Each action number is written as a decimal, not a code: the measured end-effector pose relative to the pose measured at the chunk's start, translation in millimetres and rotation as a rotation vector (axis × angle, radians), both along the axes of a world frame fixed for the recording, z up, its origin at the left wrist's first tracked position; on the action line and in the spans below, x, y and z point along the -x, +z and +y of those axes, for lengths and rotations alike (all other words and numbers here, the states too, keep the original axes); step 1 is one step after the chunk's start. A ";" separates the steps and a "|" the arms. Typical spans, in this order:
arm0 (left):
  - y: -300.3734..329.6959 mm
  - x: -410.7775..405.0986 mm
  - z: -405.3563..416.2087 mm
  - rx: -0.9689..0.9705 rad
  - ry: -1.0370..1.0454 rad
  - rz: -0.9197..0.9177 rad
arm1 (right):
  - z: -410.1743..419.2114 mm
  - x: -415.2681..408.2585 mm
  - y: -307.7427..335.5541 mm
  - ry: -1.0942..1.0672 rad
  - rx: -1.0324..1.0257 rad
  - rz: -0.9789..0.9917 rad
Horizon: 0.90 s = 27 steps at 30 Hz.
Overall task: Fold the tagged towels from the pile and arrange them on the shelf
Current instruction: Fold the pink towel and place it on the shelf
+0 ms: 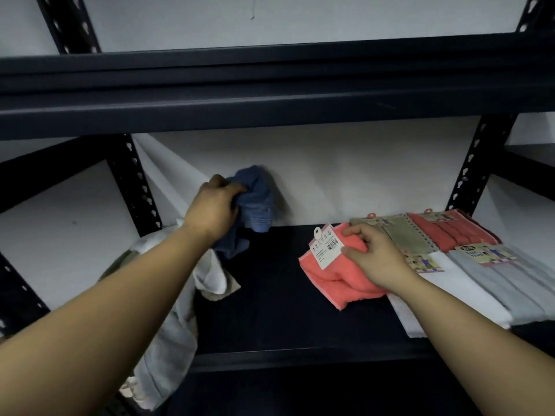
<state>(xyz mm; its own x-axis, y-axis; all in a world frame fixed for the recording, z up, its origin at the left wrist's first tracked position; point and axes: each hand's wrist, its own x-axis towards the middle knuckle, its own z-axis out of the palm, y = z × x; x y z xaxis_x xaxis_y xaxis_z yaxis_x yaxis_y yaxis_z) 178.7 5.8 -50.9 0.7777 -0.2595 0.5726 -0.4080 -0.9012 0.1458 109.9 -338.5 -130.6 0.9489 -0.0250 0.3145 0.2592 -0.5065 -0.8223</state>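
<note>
gripping a bunched blue towel [255, 202], left hand [214, 207]; right hand [375, 259] pinches folded coral towel [333, 283].

Left hand [213, 209] raised, fingers clenched; right hand [375, 259] lower, fingers curled, pinching.

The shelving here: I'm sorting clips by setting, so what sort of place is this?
Probably a storeroom or shop stockroom. A dark slotted-metal shelf stands against a bare white wall, and folded towels still carry retail tags.
</note>
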 end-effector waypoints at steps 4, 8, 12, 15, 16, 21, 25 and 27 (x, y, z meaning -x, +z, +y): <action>-19.9 -12.9 25.6 -0.167 0.100 0.171 | 12.6 0.8 -6.3 0.005 -0.044 -0.004; -59.8 -6.3 43.4 -0.136 0.135 0.366 | 19.4 2.4 -12.0 0.003 -0.101 0.028; -71.1 -0.4 43.0 -0.159 0.137 0.472 | 23.6 4.8 -11.9 -0.003 -0.106 0.038; -65.1 -1.4 41.0 -0.164 0.162 0.506 | 28.6 8.4 -2.5 -0.003 -0.087 -0.004; -59.9 0.1 38.6 -0.167 0.182 0.502 | 30.8 9.4 3.4 0.006 -0.085 -0.027; -24.1 23.9 -2.1 0.137 -0.081 0.335 | 44.7 16.1 37.8 0.180 -0.229 -0.060; 13.1 40.5 -44.3 0.381 -0.449 0.613 | 57.7 20.8 59.1 0.255 -0.224 -0.058; 26.8 43.1 -54.9 0.358 -0.524 0.704 | 62.1 23.5 64.6 0.249 -0.204 -0.074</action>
<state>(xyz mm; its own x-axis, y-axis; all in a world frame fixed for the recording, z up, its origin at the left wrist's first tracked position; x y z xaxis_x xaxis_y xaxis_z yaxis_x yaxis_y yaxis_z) 135.6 -49.1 -24.1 0.8091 -0.5733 0.1297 -0.4610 -0.4821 0.7451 86.4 -276.4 -66.0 0.9086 0.1353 0.3953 0.4173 -0.2473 -0.8745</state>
